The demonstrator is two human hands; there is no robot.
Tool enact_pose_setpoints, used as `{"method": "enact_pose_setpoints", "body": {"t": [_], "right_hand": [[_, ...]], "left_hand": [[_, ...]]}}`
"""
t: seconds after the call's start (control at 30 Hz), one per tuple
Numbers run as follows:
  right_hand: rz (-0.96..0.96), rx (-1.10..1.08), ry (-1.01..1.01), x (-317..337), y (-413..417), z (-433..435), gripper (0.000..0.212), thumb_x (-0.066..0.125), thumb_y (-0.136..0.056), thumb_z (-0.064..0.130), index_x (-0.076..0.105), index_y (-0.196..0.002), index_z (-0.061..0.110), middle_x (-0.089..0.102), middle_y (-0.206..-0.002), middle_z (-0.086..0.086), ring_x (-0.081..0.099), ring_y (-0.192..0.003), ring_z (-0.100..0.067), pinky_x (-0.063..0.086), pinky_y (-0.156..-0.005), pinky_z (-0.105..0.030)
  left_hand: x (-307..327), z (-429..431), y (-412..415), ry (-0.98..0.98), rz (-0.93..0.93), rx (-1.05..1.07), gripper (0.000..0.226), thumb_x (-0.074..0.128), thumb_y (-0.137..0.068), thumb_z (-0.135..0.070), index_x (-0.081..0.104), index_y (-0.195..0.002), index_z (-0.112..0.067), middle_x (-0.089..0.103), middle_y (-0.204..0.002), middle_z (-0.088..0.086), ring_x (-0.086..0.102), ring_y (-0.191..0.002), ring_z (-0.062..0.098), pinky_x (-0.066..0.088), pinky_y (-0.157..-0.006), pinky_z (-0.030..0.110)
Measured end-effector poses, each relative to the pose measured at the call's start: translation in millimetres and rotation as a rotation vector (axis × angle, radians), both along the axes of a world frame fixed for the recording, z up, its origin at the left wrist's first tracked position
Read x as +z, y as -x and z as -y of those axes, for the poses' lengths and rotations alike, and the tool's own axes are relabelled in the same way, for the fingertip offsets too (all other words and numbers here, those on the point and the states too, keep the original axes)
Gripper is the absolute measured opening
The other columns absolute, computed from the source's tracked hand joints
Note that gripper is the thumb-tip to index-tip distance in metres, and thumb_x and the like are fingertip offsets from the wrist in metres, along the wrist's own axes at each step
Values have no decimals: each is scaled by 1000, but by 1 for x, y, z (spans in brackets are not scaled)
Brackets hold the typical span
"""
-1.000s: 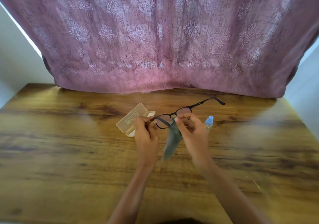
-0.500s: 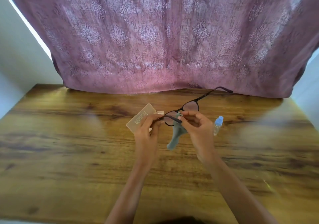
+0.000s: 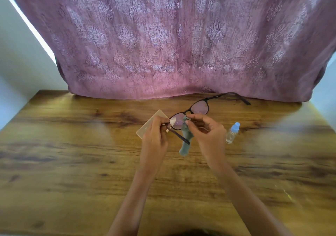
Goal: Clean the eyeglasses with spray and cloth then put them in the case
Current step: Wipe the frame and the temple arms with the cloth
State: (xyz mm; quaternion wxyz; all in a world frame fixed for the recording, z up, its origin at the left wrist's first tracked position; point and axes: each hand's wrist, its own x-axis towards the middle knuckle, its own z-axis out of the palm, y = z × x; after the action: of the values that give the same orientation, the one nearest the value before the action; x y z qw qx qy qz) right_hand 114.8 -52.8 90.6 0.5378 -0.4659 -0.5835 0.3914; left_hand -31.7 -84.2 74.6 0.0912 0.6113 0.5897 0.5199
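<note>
A pink curtain (image 3: 163,41) hangs behind the wooden table (image 3: 63,153). Above the table, the left hand (image 3: 154,139) grips the glasses (image 3: 190,115) at the near hinge. The right hand (image 3: 207,135) pinches a grey-green cloth (image 3: 185,141) against the near lens. A beige case (image 3: 147,128) lies behind the left hand. A spray bottle (image 3: 232,133) lies right of the hands.
</note>
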Motion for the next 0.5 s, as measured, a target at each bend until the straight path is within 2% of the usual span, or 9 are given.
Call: {"method": "enact_pose_setpoints", "body": {"t": [0.1,0.17,0.23,0.37,0.5], "right_hand": [[222,-52,-225,4,2,1,16,74,-84,13,75,-100,15,68,-93,8,65,-84,-3,53,-73,-16],[314,-77,-310,7,6,1,16,75,-83,10,76,-99,9,67,-93,2,62,-81,-3,49,-72,-13],[382,-74,-359,8,10,4,16,75,-83,5,75,-99,4,66,-92,-5,63,-79,-11,51,-70,-17],[456,15,-416,4,17,11,15,74,-83,2,75,-99,1,64,-89,-10,62,-77,-20,51,-68,-27],[498,-75,-439,0,18,3,13,71,-85,1,75,-97,-1,61,-85,-11,60,-74,-22,50,-64,-28]], "left_hand": [[-1,0,-2,-6,11,-8,31,43,-90,0,46,-97,-30,59,-80,-14,53,-68,-3,35,-59,7],[-2,0,-5,-11,56,11,28,40,-91,-4,44,-97,-31,64,-83,-4,59,-73,6,39,-60,11],[-4,0,-7,-24,89,24,25,39,-91,-4,46,-97,-28,66,-85,2,62,-75,18,42,-62,17],[-7,-2,-8,-39,92,40,31,38,-90,-3,44,-95,-32,63,-81,0,59,-72,18,41,-61,14],[-11,-4,-7,-39,89,38,29,40,-92,-3,47,-97,-31,63,-84,0,61,-76,20,47,-62,27]]}}
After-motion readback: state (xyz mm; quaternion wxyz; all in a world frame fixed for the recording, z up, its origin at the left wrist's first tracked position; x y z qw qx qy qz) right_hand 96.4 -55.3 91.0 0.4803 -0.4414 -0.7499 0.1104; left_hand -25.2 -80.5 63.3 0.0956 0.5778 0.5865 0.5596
